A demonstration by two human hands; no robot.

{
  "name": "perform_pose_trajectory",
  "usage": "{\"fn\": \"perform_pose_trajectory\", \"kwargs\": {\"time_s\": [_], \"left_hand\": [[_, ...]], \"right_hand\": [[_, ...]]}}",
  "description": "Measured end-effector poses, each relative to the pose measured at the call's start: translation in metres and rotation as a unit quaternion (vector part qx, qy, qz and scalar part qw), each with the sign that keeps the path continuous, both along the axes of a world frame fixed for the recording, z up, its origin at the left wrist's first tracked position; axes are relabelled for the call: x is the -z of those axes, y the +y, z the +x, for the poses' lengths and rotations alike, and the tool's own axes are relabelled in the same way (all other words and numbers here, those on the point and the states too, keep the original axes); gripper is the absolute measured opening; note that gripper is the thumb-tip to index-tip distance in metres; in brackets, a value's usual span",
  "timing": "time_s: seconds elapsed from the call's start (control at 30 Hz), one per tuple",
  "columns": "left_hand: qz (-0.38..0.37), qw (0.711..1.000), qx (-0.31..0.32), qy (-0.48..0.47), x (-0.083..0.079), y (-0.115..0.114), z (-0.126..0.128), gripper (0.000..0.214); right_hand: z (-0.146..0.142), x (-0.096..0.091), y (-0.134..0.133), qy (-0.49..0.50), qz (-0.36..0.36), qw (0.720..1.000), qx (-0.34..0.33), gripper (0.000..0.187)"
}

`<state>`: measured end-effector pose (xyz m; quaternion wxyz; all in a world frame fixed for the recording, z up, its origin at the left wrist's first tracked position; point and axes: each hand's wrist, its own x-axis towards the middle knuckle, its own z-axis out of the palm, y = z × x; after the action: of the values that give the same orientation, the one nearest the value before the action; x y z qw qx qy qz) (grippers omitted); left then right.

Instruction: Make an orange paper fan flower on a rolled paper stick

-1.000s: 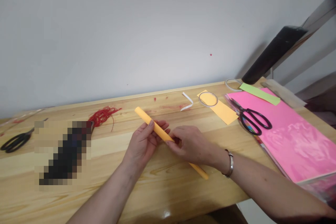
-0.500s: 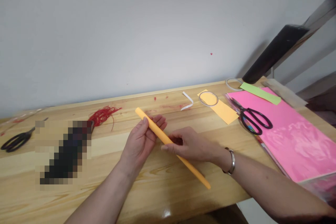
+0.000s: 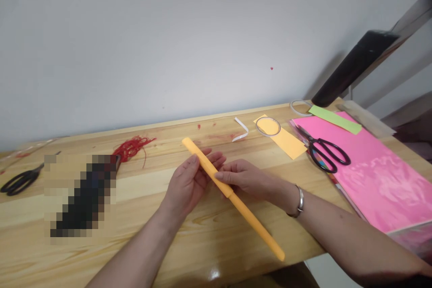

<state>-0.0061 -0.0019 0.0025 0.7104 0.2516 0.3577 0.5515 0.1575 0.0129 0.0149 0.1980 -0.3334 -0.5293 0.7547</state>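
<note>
Tube of slim orange paper point(image 3: 241, 207) slants left of a glossy pink rectangular sheet point(image 3: 373, 171); I see the left hand point(image 3: 186, 185) pinching the tube's far part, the right hand point(image 3: 251, 181) its middle, right fingertips apparently behind.

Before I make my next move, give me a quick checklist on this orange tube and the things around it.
1. Left hand holding the orange tube: ok, thumb pressed on its upper part.
2. Right hand holding it too: ok, thumb on it below the left hand's.
3. Thicker upper section fixed to the thinner lower one: cannot tell; only a step shows.
4. Scissors away from both hands: ok, lying partly on the pink sheets.
5. Thin ring off the orange strip: not ok, it lies on it.
6. Red strings apart from the tube: ok.
</note>
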Motion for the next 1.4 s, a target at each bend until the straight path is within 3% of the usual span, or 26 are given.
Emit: {"fn": "perform_pose_trajectory", "kwargs": {"time_s": [0.17,0.3,0.77,1.4], "left_hand": [[-0.003,1.000,0.000,0.022,0.001,-0.002,0.001,0.028],[-0.015,0.999,0.000,0.029,0.000,-0.003,0.002,0.030],[-0.007,0.997,-0.051,0.049,-0.006,0.001,0.000,0.029],[0.013,0.998,-0.035,0.041,-0.010,0.002,-0.003,0.028]], "right_hand": [[-0.002,-0.002,-0.001,-0.095,0.133,0.986,0.015,0.040],[-0.002,0.000,-0.002,-0.123,0.175,0.977,0.009,0.040],[-0.002,0.002,-0.003,-0.144,0.211,0.967,-0.006,0.038],[0.000,0.002,-0.001,-0.123,0.195,0.973,-0.016,0.035]]}}
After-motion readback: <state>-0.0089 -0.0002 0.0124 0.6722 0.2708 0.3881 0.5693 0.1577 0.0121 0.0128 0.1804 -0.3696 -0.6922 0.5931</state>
